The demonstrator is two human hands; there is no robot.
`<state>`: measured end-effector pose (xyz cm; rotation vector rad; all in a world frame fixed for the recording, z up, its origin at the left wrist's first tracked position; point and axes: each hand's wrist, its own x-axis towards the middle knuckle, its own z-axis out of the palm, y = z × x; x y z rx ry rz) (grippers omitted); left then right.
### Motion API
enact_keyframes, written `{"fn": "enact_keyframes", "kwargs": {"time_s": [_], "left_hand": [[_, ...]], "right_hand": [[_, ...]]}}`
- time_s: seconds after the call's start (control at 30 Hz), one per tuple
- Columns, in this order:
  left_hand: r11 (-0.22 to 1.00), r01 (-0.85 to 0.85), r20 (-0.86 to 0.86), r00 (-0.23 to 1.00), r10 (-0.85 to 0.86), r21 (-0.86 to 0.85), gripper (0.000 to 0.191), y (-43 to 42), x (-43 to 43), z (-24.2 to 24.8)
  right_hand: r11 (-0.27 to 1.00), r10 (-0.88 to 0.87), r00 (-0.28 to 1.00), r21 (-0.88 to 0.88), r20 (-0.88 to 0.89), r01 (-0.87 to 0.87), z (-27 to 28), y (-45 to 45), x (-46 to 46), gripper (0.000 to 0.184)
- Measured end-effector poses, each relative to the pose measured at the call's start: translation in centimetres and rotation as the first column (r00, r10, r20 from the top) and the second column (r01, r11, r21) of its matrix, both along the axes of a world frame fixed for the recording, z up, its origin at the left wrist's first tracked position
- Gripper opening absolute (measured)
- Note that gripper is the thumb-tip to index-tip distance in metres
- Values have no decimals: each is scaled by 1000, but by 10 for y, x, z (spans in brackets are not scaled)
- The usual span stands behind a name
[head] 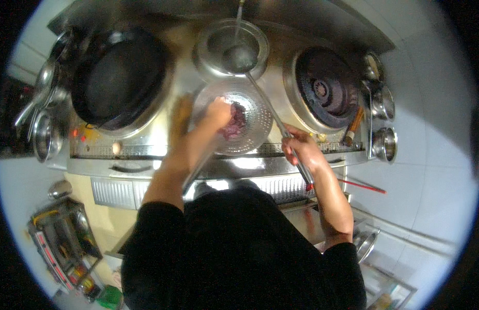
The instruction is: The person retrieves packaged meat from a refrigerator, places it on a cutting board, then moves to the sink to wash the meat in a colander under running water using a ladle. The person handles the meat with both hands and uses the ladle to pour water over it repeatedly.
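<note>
My left hand [219,109] is over a perforated metal strainer [258,130], at the edge of a small heap of dark purplish-red food pieces [234,126]. Blur and the angle hide its fingertips, so I cannot tell whether it grips any of the food. The strainer's handle runs back towards me beside my left forearm. In my right hand [301,146] is the long metal handle of a ladle [241,58]. The ladle's bowl is over a round steel pot [262,42] just behind the strainer.
A large black wok [119,83] sits on the left; an uncovered burner [320,89] is on the right. A wooden-handled brush or tool [355,124] lies beside that burner. Steel bowls [383,144] line the right end. A drain grate [146,150] follows the stove's front edge.
</note>
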<state>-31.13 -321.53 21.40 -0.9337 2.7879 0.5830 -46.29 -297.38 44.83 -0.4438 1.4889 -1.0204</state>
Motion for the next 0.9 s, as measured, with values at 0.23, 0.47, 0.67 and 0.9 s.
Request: {"fn": "enact_keyframes", "kwargs": {"time_s": [0.23,0.47,0.67,0.9], "left_hand": [[943,266,-51,958,-281,-201,53,38,-9,-15],[995,104,-221,970,-100,7,33,28,-34,-49],[991,75,-16,997,-73,110,47,8,-27,-10],[995,101,-210,973,-95,17,52,2,3,18]], "right_hand": [[973,-83,984,200,-156,113,31,76,61,62],[969,156,795,245,-586,-10,25,107,77,60],[982,138,448,63,-883,-178,-22,32,28,61],[892,449,159,432,-879,-136,-95,-142,-43,39]]}}
